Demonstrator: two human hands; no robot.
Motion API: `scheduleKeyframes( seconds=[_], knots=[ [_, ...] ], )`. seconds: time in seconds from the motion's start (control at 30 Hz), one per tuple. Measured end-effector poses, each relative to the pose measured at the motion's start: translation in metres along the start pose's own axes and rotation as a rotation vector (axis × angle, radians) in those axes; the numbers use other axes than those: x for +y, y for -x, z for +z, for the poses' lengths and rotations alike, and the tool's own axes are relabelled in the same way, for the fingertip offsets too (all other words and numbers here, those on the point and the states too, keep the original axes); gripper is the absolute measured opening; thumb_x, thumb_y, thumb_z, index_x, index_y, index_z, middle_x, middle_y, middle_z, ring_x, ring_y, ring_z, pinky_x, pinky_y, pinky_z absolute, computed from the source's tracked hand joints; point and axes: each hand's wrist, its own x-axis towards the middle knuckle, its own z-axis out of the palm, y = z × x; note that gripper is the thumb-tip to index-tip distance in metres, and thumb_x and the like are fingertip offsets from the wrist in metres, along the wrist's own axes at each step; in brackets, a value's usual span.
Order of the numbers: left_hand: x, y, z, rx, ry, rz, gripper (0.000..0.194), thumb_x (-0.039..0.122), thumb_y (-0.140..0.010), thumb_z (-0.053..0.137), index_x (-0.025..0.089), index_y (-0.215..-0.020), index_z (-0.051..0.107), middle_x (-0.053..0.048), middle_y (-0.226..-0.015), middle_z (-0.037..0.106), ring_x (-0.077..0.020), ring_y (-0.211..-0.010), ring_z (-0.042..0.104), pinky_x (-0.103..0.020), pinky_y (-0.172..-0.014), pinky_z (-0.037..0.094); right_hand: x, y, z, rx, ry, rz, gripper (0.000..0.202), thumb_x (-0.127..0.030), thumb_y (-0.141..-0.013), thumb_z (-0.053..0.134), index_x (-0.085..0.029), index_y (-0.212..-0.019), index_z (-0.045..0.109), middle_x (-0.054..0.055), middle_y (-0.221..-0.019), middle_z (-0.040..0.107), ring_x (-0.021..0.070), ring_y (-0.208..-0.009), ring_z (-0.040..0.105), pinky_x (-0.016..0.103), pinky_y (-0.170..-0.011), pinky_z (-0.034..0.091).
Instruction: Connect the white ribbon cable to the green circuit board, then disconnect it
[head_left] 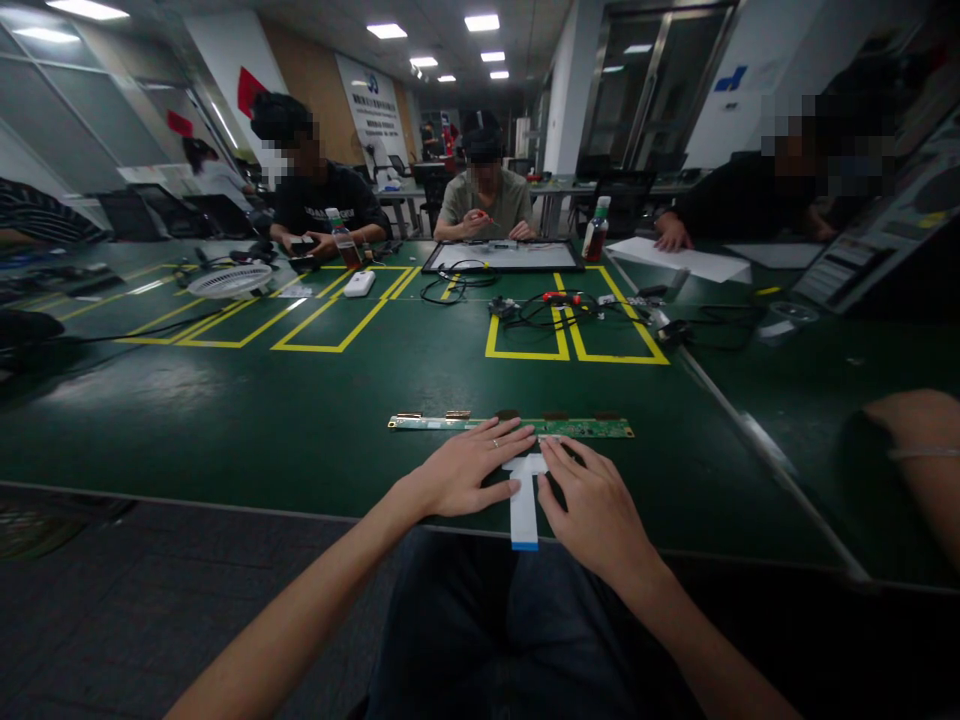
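Observation:
A long, narrow green circuit board lies crosswise on the green table, in front of both hands. My left hand rests flat with its fingers spread, the fingertips at the board's near edge and the thumb on a white ribbon cable. The cable runs from near the board toward me and ends in a blue strip at the table's edge. My right hand is on the cable's right side, its fingers bent and close together by the board's near edge. Whatever lies under its fingertips is hidden.
Beyond the board, the table bears yellow tape outlines. Black cables, a white box, a bottle and a framed panel lie or stand farther back. Several people sit around; a person's arm is at the right.

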Motion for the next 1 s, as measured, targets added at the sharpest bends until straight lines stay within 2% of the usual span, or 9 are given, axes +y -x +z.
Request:
scheduleKeyframes(
  seconds=[0.33,0.43,0.6,0.73,0.87,1.0],
  knots=[
    [-0.001,0.001,-0.002,0.030,0.033,0.004,0.068,0.053,-0.106,0.047,0.028,-0.167,0.031,-0.007,-0.171,0.034,-0.0276,-0.161,0.028,-0.053,-0.133,0.021,0.009,-0.001,-0.002,0.009,0.007,-0.016,0.046,-0.028,-0.101,0.053,-0.022,-0.146,0.063,0.006,-0.146,0.067,0.0323,-0.142,0.053,0.053,-0.111,0.049],
    [-0.001,-0.001,-0.003,0.051,0.063,0.009,0.065,0.054,-0.104,0.051,0.027,-0.162,0.038,-0.009,-0.169,0.039,-0.0293,-0.158,0.034,-0.053,-0.131,0.023,0.015,-0.003,-0.004,-0.013,-0.012,-0.027,0.044,-0.027,-0.102,0.053,-0.024,-0.145,0.064,0.004,-0.145,0.067,0.0305,-0.142,0.053,0.052,-0.112,0.048],
    [0.004,-0.012,-0.002,0.115,0.058,-0.003,0.047,0.048,-0.103,0.051,0.023,-0.142,0.056,-0.012,-0.156,0.055,-0.0316,-0.146,0.048,-0.051,-0.123,0.036,0.023,-0.005,-0.006,-0.023,-0.036,-0.025,0.042,-0.027,-0.103,0.053,-0.029,-0.143,0.065,0.002,-0.144,0.068,0.0284,-0.141,0.054,0.051,-0.111,0.049],
    [0.010,-0.015,-0.001,0.101,-0.036,0.007,0.045,0.047,-0.101,0.053,0.023,-0.138,0.060,-0.012,-0.162,0.047,-0.0346,-0.143,0.047,-0.054,-0.120,0.038,0.024,-0.006,-0.005,-0.006,-0.054,-0.015,0.042,-0.026,-0.103,0.054,-0.030,-0.143,0.065,0.002,-0.142,0.070,0.0274,-0.140,0.055,0.050,-0.109,0.050],
    [0.009,-0.013,0.001,0.046,-0.100,0.026,0.052,0.047,-0.101,0.054,0.027,-0.149,0.056,-0.008,-0.166,0.043,-0.0369,-0.148,0.041,-0.059,-0.125,0.030,0.025,-0.007,-0.004,0.005,-0.064,-0.003,0.040,-0.025,-0.102,0.055,-0.030,-0.140,0.068,0.004,-0.140,0.071,0.0277,-0.137,0.058,0.051,-0.107,0.050],
    [0.004,-0.013,0.005,0.047,-0.123,0.043,0.054,0.046,-0.101,0.055,0.031,-0.153,0.054,-0.007,-0.167,0.043,-0.0368,-0.149,0.041,-0.061,-0.124,0.029,0.028,-0.008,-0.003,0.006,-0.101,0.006,0.041,-0.024,-0.101,0.055,-0.031,-0.139,0.069,0.005,-0.139,0.072,0.0284,-0.135,0.059,0.052,-0.106,0.051]
  ],
)
